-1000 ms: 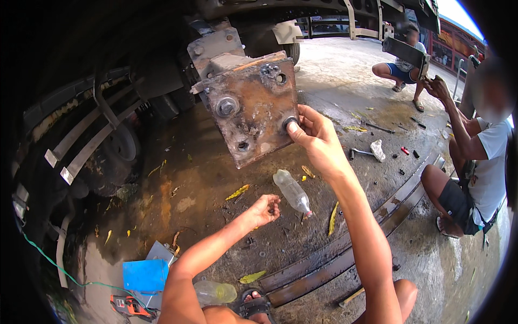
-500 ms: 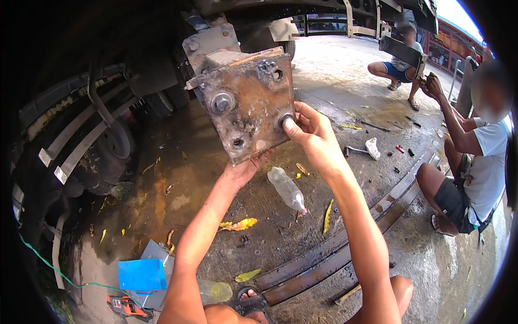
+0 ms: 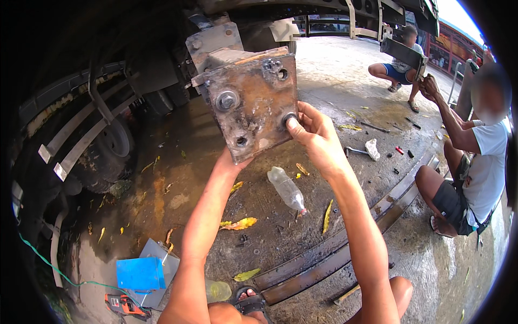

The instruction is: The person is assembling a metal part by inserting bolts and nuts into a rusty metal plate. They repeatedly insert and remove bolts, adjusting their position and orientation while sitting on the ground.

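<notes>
Pinching dark bolt [image 3: 289,119] at right edge of rusty plate [image 3: 254,110] with my right hand [image 3: 317,140], thumb pressing. Plate raised above floor beyond clear bottle [image 3: 286,189]. Left hand [image 3: 226,163] partly behind plate; cannot tell grip.

Front face of the rusty, roughly square steel plate [image 3: 256,100] is open to approach from the wearer's side; a raised grey hex bolt [image 3: 226,101] juts from its upper left. The bare right hand [image 3: 315,135] occupies the lower right corner; the bare left hand [image 3: 232,162], partly hidden, takes the underside at the lower left corner. Behind, a grey steel bracket [image 3: 216,42] blocks passage; above hangs the dark vehicle underside [image 3: 291,6]. Open gap between the forearms [image 3: 356,216], a clear plastic bottle [image 3: 287,189] lying below. Leftward, room extends to two flat grey steel bars [image 3: 89,146].
</notes>
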A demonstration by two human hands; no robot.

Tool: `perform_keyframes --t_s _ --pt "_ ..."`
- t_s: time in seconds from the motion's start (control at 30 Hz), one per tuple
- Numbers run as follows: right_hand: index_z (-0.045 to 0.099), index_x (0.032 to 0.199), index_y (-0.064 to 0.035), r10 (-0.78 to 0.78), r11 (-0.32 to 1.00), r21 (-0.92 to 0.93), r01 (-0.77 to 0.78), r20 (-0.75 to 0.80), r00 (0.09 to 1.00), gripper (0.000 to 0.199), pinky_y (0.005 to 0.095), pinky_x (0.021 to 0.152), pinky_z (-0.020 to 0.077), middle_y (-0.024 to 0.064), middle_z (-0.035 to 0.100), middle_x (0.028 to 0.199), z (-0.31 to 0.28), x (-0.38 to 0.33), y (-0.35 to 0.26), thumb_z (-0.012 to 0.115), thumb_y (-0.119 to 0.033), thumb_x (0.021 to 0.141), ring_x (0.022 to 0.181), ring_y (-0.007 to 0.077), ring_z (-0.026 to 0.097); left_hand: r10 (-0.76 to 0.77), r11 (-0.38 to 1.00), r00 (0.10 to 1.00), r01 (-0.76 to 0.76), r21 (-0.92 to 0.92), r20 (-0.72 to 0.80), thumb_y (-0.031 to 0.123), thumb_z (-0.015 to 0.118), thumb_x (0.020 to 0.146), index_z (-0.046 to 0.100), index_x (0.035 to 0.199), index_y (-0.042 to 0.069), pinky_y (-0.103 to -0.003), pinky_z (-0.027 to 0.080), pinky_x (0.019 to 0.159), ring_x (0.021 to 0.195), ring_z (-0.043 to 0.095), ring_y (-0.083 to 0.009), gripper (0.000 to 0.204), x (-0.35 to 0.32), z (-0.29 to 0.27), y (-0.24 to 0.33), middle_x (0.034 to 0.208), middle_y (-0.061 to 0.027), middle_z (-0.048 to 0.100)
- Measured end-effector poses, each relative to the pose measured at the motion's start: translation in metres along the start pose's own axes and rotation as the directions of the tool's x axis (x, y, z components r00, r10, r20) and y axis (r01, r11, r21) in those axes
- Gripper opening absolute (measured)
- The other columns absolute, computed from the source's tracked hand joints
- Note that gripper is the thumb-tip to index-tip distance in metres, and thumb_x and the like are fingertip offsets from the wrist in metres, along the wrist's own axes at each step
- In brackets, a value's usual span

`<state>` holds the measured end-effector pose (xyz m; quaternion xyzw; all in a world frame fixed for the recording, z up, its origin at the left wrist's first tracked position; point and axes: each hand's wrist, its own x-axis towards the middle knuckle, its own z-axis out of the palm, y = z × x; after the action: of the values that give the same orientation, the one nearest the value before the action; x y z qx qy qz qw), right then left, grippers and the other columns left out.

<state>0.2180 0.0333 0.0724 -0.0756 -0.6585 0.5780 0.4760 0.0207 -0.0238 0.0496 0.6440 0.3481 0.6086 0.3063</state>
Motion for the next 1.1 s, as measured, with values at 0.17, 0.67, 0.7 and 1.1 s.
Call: perform_keyframes --t_s 0.17,0.67,0.7,1.1 --pt "0.057 0.136 0.0076 0.016 1.000 -0.014 -0.016 0.015 1.000 0.040 0.0308 0.100 0.0469 0.0114 0.070 0.117 -0.001 0.000 -0.002 0.064 -0.012 0.102 0.109 0.0149 0.062 -0.016 0.991 1.000 0.016 -0.134 0.007 0.019 0.067 0.100 0.043 0.152 0.004 -0.043 0.052 0.111 0.129 0.059 -0.0252 0.059 0.008 0.001 0.003 0.148 -0.0131 0.055" --pt "0.056 0.137 0.0073 0.020 1.000 -0.004 -0.020 0.004 1.000 0.040 0.0305 0.102 0.0462 0.0115 0.070 0.119 0.001 -0.001 -0.004 0.063 -0.012 0.102 0.112 0.0150 0.061 0.037 0.989 0.999 -0.040 -0.146 -0.023 0.025 0.057 0.106 0.044 0.151 0.005 -0.043 0.054 0.108 0.125 0.061 -0.0254 0.051 0.015 -0.003 -0.007 0.144 -0.0136 0.058" --pt "0.056 0.137 0.0072 0.027 1.000 -0.008 -0.027 0.002 1.000 0.040 0.0306 0.102 0.0460 0.0114 0.070 0.119 0.001 -0.001 -0.005 0.063 -0.011 0.102 0.112 0.0151 0.061 0.047 0.984 0.999 -0.048 -0.171 -0.011 0.024 0.057 0.106 0.043 0.151 0.005 -0.044 0.054 0.109 0.126 0.061 -0.0259 0.051 0.014 -0.003 -0.010 0.145 -0.0137 0.057" --pt "0.056 0.137 0.0069 0.043 0.999 -0.028 -0.043 -0.009 0.999 0.040 0.0313 0.103 0.0455 0.0112 0.069 0.122 0.005 -0.003 -0.010 0.063 -0.012 0.102 0.114 0.0160 0.061 0.172 0.756 0.966 -0.005 -0.654 0.191 0.028 0.044 0.110 0.036 0.153 0.007 -0.051 0.047 0.116 0.136 0.053 -0.0314 0.048 0.016 -0.008 -0.031 0.151 -0.0169 0.049"
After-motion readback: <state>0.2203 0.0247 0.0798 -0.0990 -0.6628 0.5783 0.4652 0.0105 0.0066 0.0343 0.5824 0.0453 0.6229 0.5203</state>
